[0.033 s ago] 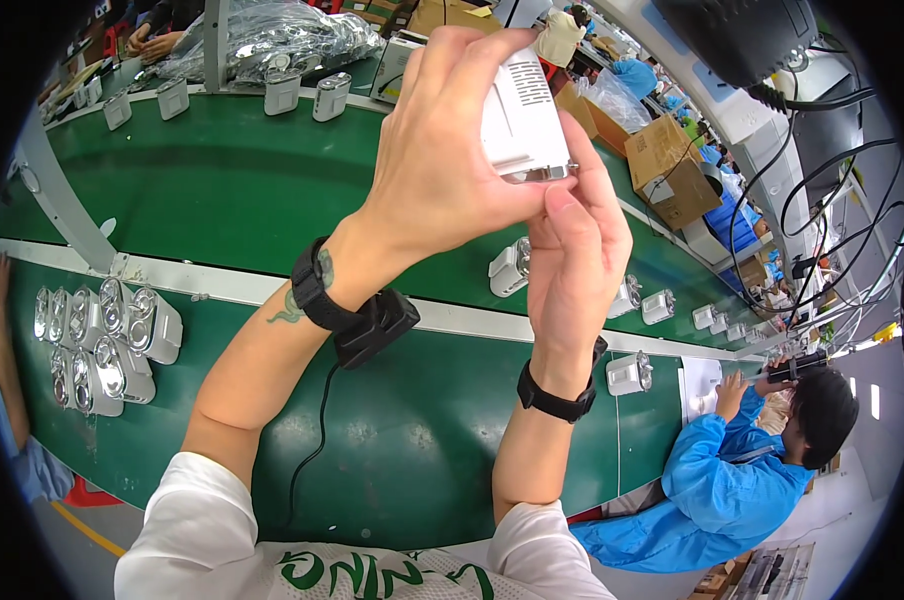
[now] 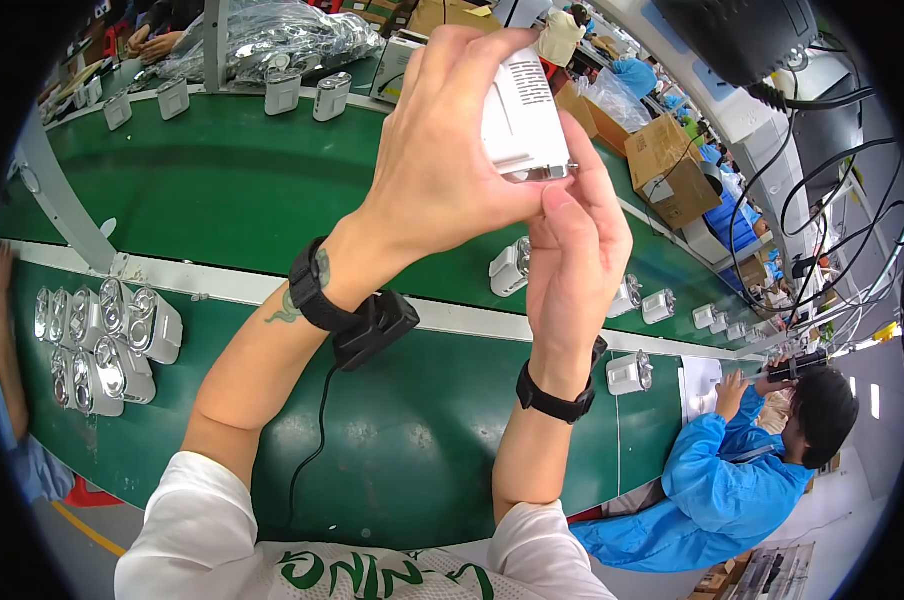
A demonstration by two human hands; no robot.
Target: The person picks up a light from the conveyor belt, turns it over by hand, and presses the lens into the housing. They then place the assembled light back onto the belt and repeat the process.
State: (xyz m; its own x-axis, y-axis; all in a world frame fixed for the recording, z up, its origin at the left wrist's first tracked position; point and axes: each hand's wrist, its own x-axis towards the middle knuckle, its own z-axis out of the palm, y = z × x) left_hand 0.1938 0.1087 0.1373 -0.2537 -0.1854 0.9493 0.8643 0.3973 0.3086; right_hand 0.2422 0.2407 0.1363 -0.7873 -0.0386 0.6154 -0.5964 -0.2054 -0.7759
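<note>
Raised high over the green table, a white box-shaped device (image 2: 524,120) with slotted vents and a metallic end is held up in front of me. My left hand (image 2: 452,140) wraps around its left side, fingers over the top and thumb under the lower end. Against its right side lie the fingers of my right hand (image 2: 582,210), with the thumb close to the metallic end. The face turned away from me is hidden. Both wrists wear black bands.
Several similar white devices (image 2: 112,365) stand grouped at the left of the table (image 2: 422,430). Others line the green belt (image 2: 242,160) beyond a pale rail. A black cabled unit (image 2: 375,330) sits below my left forearm. Black cables (image 2: 822,180) hang at right, near a person in blue (image 2: 732,480).
</note>
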